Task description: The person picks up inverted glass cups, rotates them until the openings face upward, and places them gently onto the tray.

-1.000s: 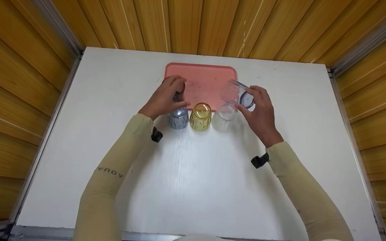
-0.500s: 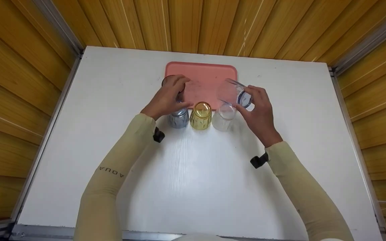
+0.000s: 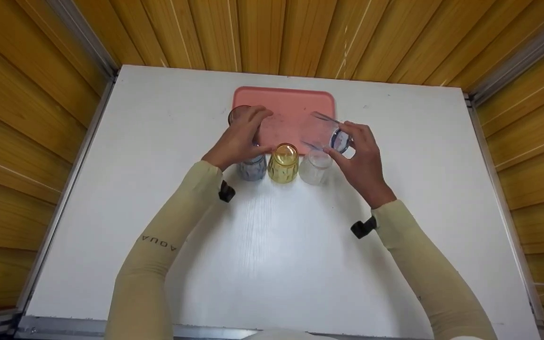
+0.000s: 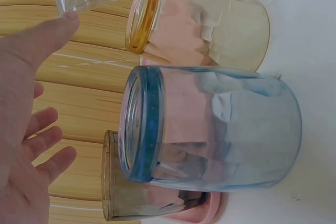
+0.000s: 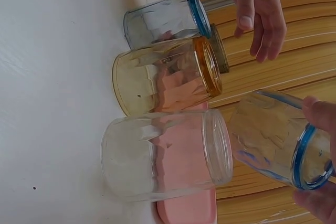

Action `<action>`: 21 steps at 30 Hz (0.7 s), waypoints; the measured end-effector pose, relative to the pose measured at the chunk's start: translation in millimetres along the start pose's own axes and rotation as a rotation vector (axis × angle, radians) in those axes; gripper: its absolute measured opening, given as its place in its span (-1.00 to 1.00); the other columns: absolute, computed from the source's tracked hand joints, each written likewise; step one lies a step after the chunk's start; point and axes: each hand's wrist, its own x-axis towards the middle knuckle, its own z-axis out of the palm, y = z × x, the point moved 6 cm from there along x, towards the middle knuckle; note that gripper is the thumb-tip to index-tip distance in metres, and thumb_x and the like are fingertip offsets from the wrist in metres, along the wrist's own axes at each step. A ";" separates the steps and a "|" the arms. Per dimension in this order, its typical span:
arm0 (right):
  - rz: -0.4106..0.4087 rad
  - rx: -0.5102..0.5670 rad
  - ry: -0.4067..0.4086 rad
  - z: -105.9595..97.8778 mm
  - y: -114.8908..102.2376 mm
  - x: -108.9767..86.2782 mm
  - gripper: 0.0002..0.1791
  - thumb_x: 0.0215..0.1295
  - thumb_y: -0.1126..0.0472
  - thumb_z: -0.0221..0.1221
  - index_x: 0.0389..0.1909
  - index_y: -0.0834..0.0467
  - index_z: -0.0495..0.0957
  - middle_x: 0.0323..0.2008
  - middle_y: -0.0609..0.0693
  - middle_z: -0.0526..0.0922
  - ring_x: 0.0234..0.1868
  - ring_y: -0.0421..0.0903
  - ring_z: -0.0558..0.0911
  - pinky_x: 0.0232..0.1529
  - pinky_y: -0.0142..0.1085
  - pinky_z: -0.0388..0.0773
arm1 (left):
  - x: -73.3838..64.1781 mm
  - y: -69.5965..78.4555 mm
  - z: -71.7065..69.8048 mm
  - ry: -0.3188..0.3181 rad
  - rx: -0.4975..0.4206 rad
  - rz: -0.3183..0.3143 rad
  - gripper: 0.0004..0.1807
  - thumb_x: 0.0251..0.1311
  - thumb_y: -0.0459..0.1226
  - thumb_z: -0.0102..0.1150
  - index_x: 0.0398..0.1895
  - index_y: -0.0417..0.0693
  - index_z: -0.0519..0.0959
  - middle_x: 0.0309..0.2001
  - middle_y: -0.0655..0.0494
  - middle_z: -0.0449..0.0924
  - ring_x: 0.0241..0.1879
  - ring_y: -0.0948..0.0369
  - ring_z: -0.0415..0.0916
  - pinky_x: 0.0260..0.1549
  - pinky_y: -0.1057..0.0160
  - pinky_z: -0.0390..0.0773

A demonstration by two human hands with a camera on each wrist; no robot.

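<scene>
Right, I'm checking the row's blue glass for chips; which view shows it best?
The left wrist view: the blue glass is nearest there, its whole outline visible. The head view shows mainly its lower part, the left hand covering much of its top. The right wrist view shows it smaller, partly behind the yellow glass.

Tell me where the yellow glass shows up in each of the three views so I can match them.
Head: the yellow glass sits near the middle, between the blue glass and the clear glass.
Left wrist: at the top, just right of centre, sideways in the picture, above the blue glass.
Right wrist: upper middle, sideways, with the blue glass above and the clear glass below.
Shared landmark: the pink tray, behind the yellow glass.
</scene>
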 end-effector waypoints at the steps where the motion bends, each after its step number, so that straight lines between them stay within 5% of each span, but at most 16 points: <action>1: 0.002 0.003 -0.003 0.4 -0.5 0.1 -0.34 0.10 0.12 0.39 0.23 0.10 0.39 0.18 0.09 0.40 0.27 -0.08 0.46 0.18 -0.23 0.54 | 0.0 0.3 0.3 -0.002 -0.003 0.003 -0.09 -0.01 0.04 0.43 0.41 0.36 0.15 0.43 0.25 0.09 0.43 0.19 0.10 0.38 -0.01 0.28; 21: -0.067 0.093 -0.020 7.4 -12.6 -1.9 -0.33 0.11 0.18 0.37 0.25 0.14 0.35 0.20 0.08 0.39 0.29 -0.09 0.44 0.16 -0.27 0.55 | 2.4 15.0 5.4 0.029 0.036 0.109 -0.04 -0.05 0.20 0.37 0.43 0.27 0.15 0.41 0.17 0.12 0.41 0.16 0.10 0.34 -0.11 0.29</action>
